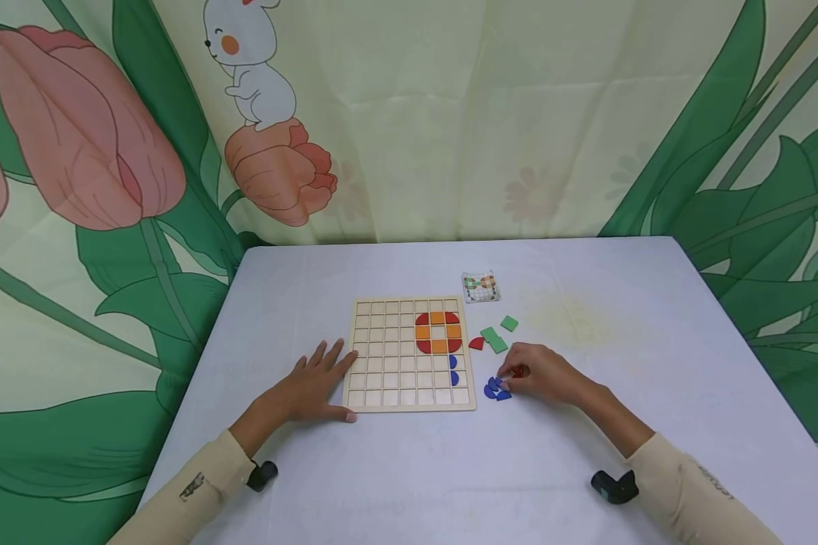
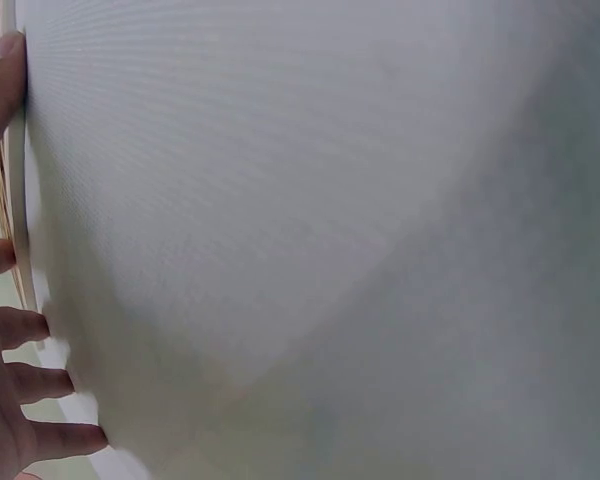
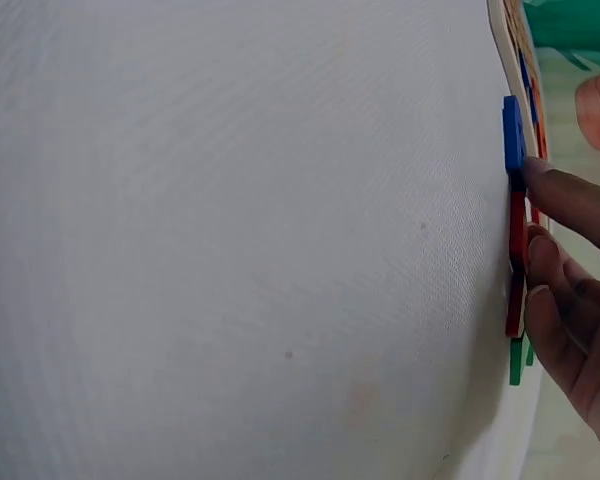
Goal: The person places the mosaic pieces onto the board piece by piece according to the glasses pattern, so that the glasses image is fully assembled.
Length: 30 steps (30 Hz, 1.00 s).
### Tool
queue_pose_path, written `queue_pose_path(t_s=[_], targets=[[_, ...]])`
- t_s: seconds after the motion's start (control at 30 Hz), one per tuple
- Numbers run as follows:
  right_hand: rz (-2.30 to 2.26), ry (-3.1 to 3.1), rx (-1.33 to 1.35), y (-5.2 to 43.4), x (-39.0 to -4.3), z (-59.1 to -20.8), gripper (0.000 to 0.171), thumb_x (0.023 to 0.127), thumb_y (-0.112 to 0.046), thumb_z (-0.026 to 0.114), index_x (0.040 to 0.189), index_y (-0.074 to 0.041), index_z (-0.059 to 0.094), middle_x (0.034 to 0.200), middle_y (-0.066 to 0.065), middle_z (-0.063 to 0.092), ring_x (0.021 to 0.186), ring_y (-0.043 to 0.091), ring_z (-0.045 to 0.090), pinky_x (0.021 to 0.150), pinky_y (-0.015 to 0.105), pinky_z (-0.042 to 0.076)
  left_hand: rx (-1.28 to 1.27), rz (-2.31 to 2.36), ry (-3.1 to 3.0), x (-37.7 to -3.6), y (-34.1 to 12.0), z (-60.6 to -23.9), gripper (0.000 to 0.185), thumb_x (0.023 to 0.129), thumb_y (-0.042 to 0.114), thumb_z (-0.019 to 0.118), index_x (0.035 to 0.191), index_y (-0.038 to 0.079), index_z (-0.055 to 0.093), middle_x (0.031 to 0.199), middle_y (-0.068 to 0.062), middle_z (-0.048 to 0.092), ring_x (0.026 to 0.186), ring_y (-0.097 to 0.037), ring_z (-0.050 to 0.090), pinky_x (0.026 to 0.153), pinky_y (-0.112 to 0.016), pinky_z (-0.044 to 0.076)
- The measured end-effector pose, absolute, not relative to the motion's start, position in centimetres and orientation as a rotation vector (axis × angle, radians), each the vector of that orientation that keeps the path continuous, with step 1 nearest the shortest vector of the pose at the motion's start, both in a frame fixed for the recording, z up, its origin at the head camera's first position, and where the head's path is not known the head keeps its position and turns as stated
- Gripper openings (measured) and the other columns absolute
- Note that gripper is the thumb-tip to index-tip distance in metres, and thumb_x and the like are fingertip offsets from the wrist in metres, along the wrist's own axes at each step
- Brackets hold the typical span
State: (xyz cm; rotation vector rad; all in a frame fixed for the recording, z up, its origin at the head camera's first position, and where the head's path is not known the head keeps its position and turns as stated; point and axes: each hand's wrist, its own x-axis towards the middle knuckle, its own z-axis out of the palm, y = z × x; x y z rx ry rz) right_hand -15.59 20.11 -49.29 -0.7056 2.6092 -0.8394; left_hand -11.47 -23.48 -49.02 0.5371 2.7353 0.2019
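While the left hand point(image 1: 313, 382) lay flat against the wooden grid board point(image 1: 409, 356), the right hand point(image 1: 541, 373) pinched a small red tile point(image 1: 517, 372) beside blue tiles point(image 1: 496, 389); likely light, stiff, best gripped by edges.

No readable text, brand, number or sign in any view. Small dark mark on left sleeve point(image 1: 192, 486) and faint mark on right sleeve point(image 1: 716, 481), possibly print, too small and blurred to read. Pattern card point(image 1: 480, 287) carries coloured grid picture only, no letters made out.
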Motion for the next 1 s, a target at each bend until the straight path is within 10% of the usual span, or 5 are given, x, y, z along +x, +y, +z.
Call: queue_pose_path(t_s=[1.0], targets=[[-0.975, 2.466, -0.73, 18.8, -15.6, -48.7, 0.017, 0.092, -0.015, 0.074, 0.109, -0.016, 0.077, 0.094, -0.008, 0.071, 0.077, 0.012, 0.056, 0.063, 0.019, 0.046, 0.544, 0.204, 2.747, -11.5, -23.6, -49.3, 0.113, 0.076, 0.073, 0.071, 0.161, 0.018, 0.023, 0.168, -0.018, 0.012, 0.153, -0.048, 0.01, 0.113, -0.072, 0.023]])
